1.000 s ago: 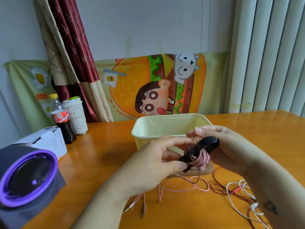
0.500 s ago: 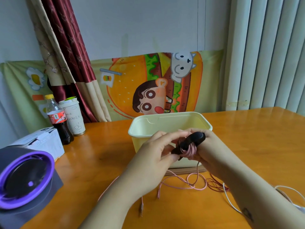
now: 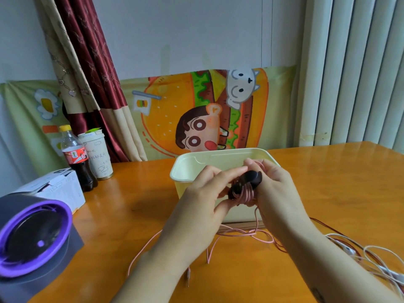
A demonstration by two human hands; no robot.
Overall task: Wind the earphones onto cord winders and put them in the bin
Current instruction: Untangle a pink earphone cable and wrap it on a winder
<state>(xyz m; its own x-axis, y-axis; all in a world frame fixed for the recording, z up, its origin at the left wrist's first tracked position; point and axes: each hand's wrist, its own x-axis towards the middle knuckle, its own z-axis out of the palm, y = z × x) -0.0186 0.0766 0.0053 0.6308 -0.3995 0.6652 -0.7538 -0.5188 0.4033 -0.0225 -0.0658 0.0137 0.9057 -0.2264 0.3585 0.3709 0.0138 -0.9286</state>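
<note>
Where both hands meet before the bin (image 3: 188,164), we note the winder (image 3: 248,181) held clear of the table (image 3: 135,215), close in front of the bin's near wall. It is black and tilted, with its upper end to the right.

Left hand (image 3: 203,206): pinches the winder's lower end, thumb below and fingers reaching over the top.

Right hand (image 3: 276,193): fingers bent round the upper end from behind. We cannot tell whether they also pinch the cord.

Pink cord (image 3: 246,194): several turns sit round the winder's middle. The rest drops between the hands and lies in loose loops on the table before the bin. One strand trails left toward the near edge.

Right side, beside the right forearm: a red cord (image 3: 323,225) and a white cord (image 3: 380,252) lie tangled on the table, unwound.

Left side: a bottle (image 3: 75,158) and a cup (image 3: 96,156) stand just beside each other near the back edge. A box (image 3: 54,189) sits in front of them. Nearest us is a round device (image 3: 32,235) with a purple rim.

Behind: a cartoon cloth (image 3: 207,114), a curtain (image 3: 87,62) and blinds (image 3: 354,73).
</note>
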